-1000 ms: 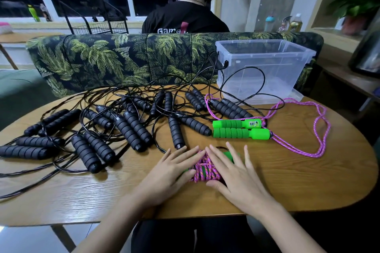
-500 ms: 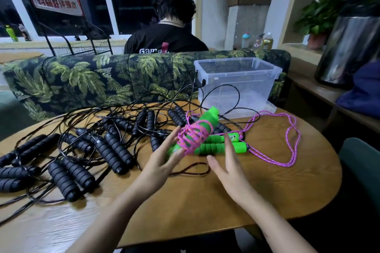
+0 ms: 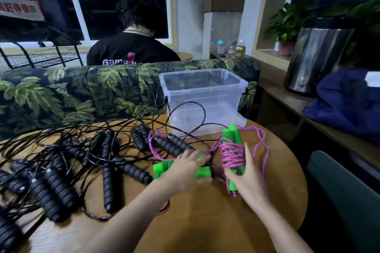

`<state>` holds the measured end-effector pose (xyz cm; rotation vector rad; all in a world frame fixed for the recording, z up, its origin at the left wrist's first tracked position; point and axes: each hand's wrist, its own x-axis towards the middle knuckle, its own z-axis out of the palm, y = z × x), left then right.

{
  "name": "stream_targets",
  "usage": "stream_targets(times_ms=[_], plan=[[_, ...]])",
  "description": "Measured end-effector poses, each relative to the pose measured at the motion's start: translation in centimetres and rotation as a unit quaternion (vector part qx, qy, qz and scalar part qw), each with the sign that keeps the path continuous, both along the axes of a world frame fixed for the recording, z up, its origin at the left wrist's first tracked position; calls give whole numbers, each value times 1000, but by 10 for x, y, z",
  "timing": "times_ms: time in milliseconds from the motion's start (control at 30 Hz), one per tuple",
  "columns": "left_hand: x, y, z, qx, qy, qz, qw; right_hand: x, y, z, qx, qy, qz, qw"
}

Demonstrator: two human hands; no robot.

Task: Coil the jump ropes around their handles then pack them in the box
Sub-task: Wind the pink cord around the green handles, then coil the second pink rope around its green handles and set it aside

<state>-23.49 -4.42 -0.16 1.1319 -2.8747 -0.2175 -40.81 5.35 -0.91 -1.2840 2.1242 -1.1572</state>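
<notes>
Black foam handles (image 3: 55, 187), ribbed and stubby, lie scattered over the round wooden table (image 3: 205, 222) to the left of the clear plastic box (image 3: 205, 98). Their thin glossy cords (image 3: 205, 113) run among them in a loose tangle, and one loop rises against the box's front wall.

In front of the box, a pair of bright green handles (image 3: 159, 168) lies flat on the wood. The left hand (image 3: 183, 170) is laid over them, fingers across the top and thumb tucked against the near side, gripping the pair. A braided pink rope (image 3: 152, 148) curls away from them towards the box.

Just before the box's front right corner, the right hand (image 3: 248, 178) holds a bundle (image 3: 232, 154) tilted upright above the table. It is two green handles side by side, with pink rope wound in tight criss-cross turns round their middle. The thumb lies up along the bundle's side; the fingers are behind it, out of sight. More pink rope hangs in a slack loop to the right of that corner.

The box stands open-topped at the table's far edge, and no rope shows through its clear walls.
</notes>
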Motion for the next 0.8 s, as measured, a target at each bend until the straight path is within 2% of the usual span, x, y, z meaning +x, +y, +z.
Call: stream_targets(times_ms=[133, 267, 333, 400, 500, 567, 667, 800], plan=[[-23, -19, -15, -36, -77, -119, 989, -23, -3, -4, 61, 104, -18, 993], [-2, -39, -38, -239, -47, -174, 954, -43, -10, -4, 88, 141, -27, 986], [16, -46, -47, -292, -17, -163, 942, -52, -12, -3, 85, 150, -36, 984], [24, -49, -44, -307, 3, -151, 940, -59, -15, -3, 86, 155, -38, 983], [3, -43, -27, -256, 19, -114, 960, -65, -20, -4, 88, 153, -42, 983], [-26, -32, -17, -160, 40, -109, 980, -70, -22, -4, 90, 152, -50, 983], [-71, -8, -20, -3, 1, -92, 996, -79, -22, -6, 88, 157, -68, 981], [-104, 1, -30, 2, -14, -100, 995, -93, -21, -8, 95, 172, -93, 976]])
